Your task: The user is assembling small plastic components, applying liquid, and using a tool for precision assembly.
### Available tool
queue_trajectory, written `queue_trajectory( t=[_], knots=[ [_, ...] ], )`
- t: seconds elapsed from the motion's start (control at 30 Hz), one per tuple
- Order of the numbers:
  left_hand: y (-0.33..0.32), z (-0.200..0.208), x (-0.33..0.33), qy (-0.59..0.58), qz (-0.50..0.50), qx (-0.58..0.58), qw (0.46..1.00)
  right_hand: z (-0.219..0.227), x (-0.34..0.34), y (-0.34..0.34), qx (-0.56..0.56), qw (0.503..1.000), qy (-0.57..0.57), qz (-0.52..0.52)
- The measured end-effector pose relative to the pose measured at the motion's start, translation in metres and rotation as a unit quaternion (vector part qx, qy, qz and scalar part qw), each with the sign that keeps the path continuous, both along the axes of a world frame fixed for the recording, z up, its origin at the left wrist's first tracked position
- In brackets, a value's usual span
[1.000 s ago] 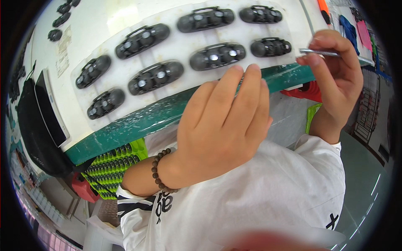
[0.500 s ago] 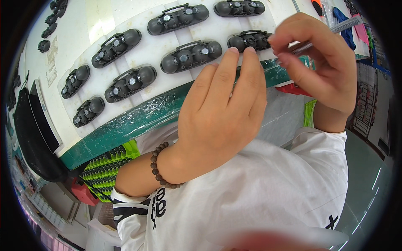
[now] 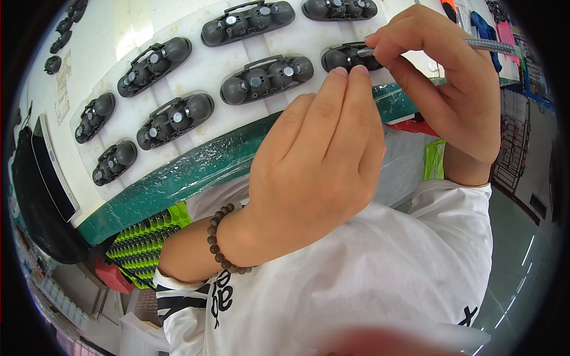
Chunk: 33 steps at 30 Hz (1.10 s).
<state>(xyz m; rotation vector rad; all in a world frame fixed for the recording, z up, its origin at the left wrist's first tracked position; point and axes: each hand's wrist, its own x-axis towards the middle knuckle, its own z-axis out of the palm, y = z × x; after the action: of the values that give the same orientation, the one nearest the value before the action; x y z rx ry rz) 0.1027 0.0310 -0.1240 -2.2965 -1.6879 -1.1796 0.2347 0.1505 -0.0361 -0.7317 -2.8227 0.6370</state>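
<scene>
My right hand [image 3: 454,89] pinches a thin grey ridged rod [image 3: 490,45], which sticks out past the hand on the right. The rod's other tip meets a dark grey plastic part [image 3: 336,59] with rounded ends, near the table's front edge. Stretched out almost flat, my left hand [image 3: 317,151] rests its fingertips on or at the near side of this same part; its thumb is hidden. Just left lies a similar part [image 3: 267,80] with two round silver discs set in it. Discs on the part under my hands are mostly hidden.
Several more such parts [image 3: 175,121] lie in two rows on a whitish sheet. Green wrap [image 3: 237,151] covers the table's front edge. A black-screened device [image 3: 53,166] stands at the left. Below the edge is a green tray of small dark pieces [image 3: 148,243].
My right hand has moved slightly left and up, bringing the rod's tip onto the dark part. The view has shifted a little; my left hand stays at the part.
</scene>
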Motion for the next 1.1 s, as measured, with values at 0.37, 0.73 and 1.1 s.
queue_trajectory(
  t=[0.37, 0.73, 1.1],
  knots=[
    [-0.004, 0.009, 0.009, 0.014, 0.017, -0.031, 0.999, -0.02, 0.013, -0.001, -0.026, 0.994, 0.105, 0.028],
    [-0.003, 0.004, 0.021, 0.192, 0.083, -0.008, 0.978, -0.018, -0.005, 0.001, 0.063, 0.987, 0.086, 0.117],
    [-0.014, 0.004, 0.009, 0.023, -0.011, -0.061, 0.998, -0.009, -0.009, 0.014, 0.055, 0.984, 0.012, 0.169]
  ],
)
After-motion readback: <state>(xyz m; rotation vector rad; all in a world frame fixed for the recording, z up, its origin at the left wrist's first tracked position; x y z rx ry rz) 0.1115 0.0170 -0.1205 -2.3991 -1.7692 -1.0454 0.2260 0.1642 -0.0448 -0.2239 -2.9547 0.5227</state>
